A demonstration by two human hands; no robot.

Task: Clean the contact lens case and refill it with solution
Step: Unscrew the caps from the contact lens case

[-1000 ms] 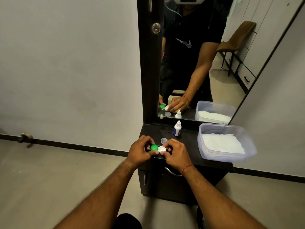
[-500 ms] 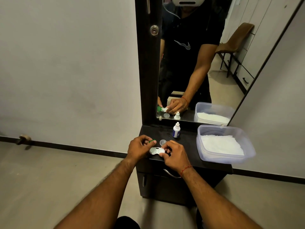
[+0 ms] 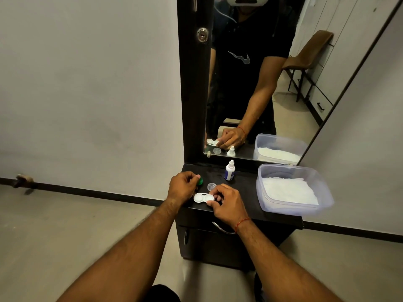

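Case (image 3: 202, 197) at front of dresser top (image 3: 244, 190), left well uncapped, right hand (image 3: 227, 204) pinching its right end; left hand (image 3: 182, 187) pinches green cap (image 3: 199, 181) (just beside case). Advise: park cap rim-up, keep case flat.

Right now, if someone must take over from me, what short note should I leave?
Right hand holds the white lens case at the front of the dresser top.
Left hand pinches the green cap, off the case.
Clear cap lies just behind the case; solution bottle stands further back.
Done: both caps off.
Left: clean the wells, refill, recap.
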